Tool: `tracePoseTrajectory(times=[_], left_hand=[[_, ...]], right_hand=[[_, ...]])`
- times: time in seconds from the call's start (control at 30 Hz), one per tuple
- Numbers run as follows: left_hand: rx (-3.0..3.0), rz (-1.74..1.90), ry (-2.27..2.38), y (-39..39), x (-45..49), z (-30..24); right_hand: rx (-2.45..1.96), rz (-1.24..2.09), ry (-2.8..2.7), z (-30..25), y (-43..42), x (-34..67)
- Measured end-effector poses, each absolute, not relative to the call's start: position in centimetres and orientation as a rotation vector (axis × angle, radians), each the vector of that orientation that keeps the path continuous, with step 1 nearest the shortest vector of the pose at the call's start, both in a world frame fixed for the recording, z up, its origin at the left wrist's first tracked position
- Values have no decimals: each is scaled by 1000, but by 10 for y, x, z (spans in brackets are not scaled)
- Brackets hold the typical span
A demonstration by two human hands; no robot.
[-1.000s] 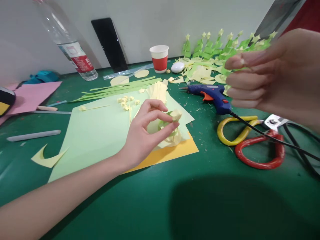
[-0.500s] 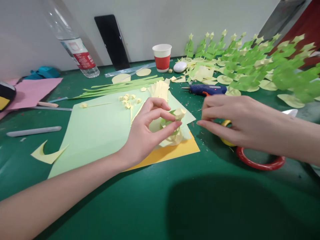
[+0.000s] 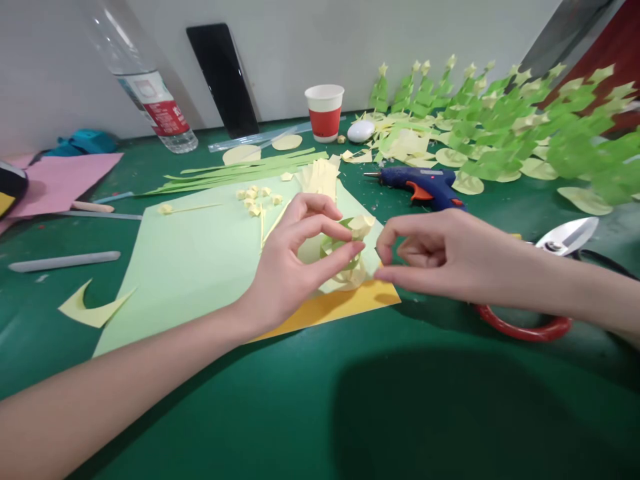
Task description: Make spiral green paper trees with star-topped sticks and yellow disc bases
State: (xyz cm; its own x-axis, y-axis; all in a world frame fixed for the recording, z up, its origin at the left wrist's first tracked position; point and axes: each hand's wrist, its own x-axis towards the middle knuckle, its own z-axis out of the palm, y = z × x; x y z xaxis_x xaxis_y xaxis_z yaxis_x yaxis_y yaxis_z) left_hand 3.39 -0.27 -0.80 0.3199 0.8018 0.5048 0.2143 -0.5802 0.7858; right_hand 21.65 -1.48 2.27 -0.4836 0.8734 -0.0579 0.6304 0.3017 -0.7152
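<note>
Left hand (image 3: 287, 270) pinches a paper tree (image 3: 356, 230) (yellow-starred) at the green sheet's (image 3: 200, 260) right edge. Right hand (image 3: 443, 257) is just beside, fingertips parted, with the glue gun (image 3: 425, 183) close behind.

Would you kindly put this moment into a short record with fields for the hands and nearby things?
Left hand: pinches a folded paper piece between thumb and fingers, above the light green sheet
Right hand: holds nothing visible, thumb and forefinger apart, close beside that piece
Behind: blue glue gun
Right: red-handled scissors, partly hidden by the right arm
Far right: row of green paper trees
Surface: green mat
</note>
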Motion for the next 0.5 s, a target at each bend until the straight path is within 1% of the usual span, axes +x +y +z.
tracePoseTrajectory(times=[0.07, 0.13, 0.2, 0.3, 0.37, 0.4, 0.5], left_hand=[[1979, 1255, 897, -3, 34, -9], [1976, 1259, 896, -3, 34, -9], [1979, 1261, 896, -3, 34, -9], [1987, 1256, 898, -4, 34, -8], [1993, 1253, 908, -4, 33, -7], [1997, 1254, 912, -4, 33, -7], [2007, 1255, 915, -4, 33, -7]], right_hand=[[-1400, 714, -2470, 19, -16, 218], [-1396, 530, -2637, 17, -16, 221], [-1372, 432, -2672, 19, -15, 222], [-1382, 412, -2500, 25, -14, 222], [-1400, 512, -2324, 29, -12, 222], [-1413, 634, -2239, 30, -10, 221], [-1414, 1207, -1982, 33, -6, 221]])
